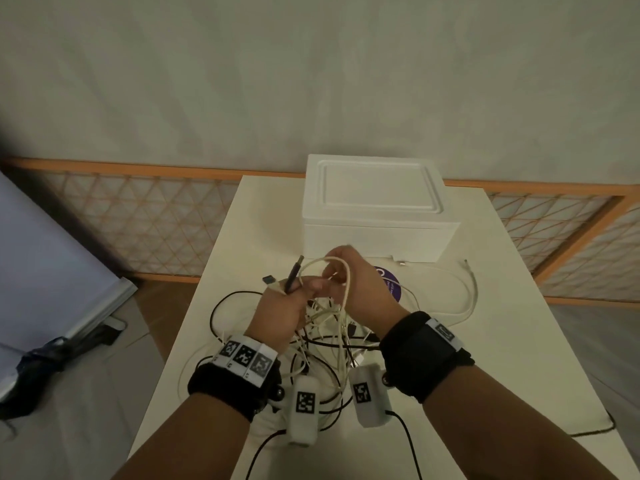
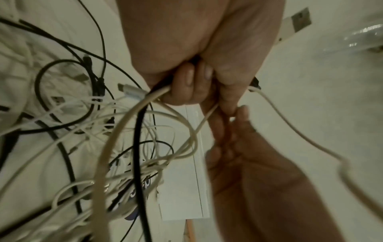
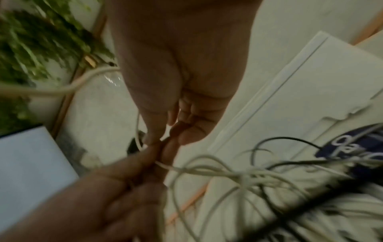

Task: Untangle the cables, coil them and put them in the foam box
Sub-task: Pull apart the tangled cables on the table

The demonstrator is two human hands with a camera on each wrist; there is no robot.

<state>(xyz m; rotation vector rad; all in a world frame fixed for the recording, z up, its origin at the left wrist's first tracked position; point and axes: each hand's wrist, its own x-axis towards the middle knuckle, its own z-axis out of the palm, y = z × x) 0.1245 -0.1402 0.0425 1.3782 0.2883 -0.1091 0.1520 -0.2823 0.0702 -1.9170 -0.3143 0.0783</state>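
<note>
Gripping a black cable (image 1: 293, 277) and a cream cable (image 1: 341, 271) in front of the closed foam box (image 1: 375, 209), the left hand (image 1: 282, 311) and pinching right hand (image 1: 356, 289) are working limp, snag-prone strands, probably best held near plugs.

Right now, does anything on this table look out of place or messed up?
Yes. The black and white cables are one knotted heap on the table, none coiled. The foam box still has its lid on. The left hand grips a black cable and a thick white one; the right hand pinches a thin white strand.
</note>
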